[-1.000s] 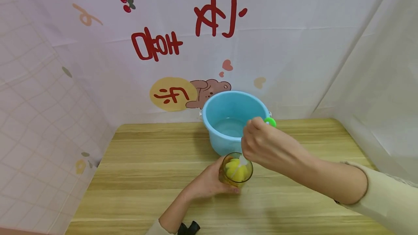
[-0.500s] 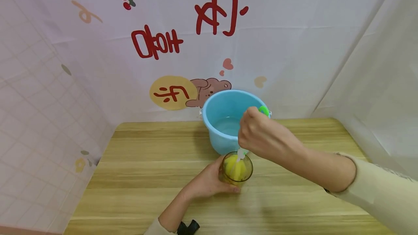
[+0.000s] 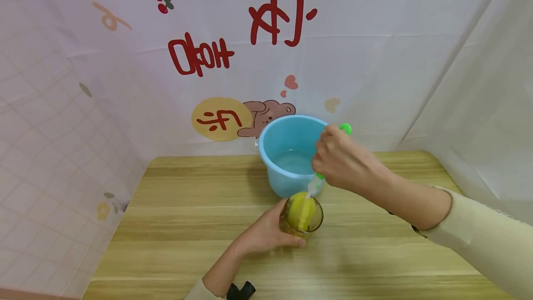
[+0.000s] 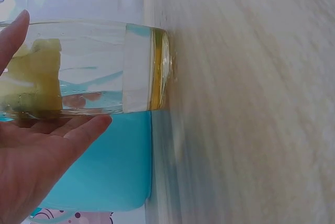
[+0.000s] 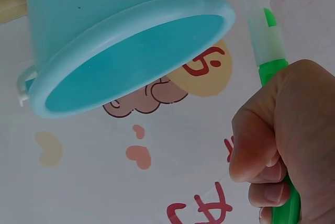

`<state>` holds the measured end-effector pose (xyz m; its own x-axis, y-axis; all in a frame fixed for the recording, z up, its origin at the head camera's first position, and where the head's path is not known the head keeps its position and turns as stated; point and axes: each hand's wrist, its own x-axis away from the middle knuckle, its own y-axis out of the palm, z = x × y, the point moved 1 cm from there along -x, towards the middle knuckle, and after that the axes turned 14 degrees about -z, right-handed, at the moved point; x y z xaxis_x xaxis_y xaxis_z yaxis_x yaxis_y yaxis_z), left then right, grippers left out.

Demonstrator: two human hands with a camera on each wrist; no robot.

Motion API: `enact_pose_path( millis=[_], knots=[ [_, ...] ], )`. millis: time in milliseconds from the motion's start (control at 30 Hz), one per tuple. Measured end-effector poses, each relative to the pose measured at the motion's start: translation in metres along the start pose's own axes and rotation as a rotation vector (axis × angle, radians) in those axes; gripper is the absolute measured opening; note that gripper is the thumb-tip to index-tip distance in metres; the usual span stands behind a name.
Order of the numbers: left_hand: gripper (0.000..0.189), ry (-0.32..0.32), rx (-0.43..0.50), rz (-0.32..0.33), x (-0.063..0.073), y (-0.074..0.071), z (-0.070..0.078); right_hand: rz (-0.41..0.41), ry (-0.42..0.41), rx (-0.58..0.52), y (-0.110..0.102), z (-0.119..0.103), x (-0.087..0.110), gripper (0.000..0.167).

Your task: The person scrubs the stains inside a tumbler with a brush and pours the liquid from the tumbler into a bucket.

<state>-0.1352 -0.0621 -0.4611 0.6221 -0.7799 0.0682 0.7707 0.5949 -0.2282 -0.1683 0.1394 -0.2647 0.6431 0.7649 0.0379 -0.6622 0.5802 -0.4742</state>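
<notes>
Slightly up and rightward since the earlier frame goes the right hand (image 3: 339,161), gripping the green-handled brush (image 5: 267,35). Nearest, the left hand (image 3: 263,233) clasps the glass (image 4: 94,69), yellow sponge (image 3: 300,209) inside, base contact unclear: scrubbing, I judge, needing the glass steady next. Beyond, the right hand partly hides the blue bucket (image 3: 281,182).

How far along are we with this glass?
Done: the left hand has hold of the glass, and the yellow sponge is inside it. In hand: the right hand grips the brush by its green part, so scrubbing seems under way. Remaining: the brush is not yet out, and perhaps a rinse, as the bucket appears to hold liquid. I can't tell whether the glass is clean.
</notes>
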Motion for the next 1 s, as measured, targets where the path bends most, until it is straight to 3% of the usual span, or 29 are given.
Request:
enact_pose_path(
  millis=[367,633,833,1000],
  knots=[
    [0.096,-0.02,-0.035,0.021,0.0,0.0,0.0,0.037,0.009,-0.168,0.019,0.002,0.016,0.038],
    [0.097,-0.022,-0.055,0.017,0.0,0.0,0.0,0.13,0.01,-0.25,0.022,0.003,0.034,0.042],
    [0.094,-0.013,-0.041,0.015,-0.001,0.0,0.0,0.179,0.007,-0.272,0.017,0.002,0.044,0.043],
    [0.092,0.0,-0.028,0.011,0.0,0.0,0.0,0.19,-0.005,-0.221,0.006,0.003,0.052,0.044]
  ],
)
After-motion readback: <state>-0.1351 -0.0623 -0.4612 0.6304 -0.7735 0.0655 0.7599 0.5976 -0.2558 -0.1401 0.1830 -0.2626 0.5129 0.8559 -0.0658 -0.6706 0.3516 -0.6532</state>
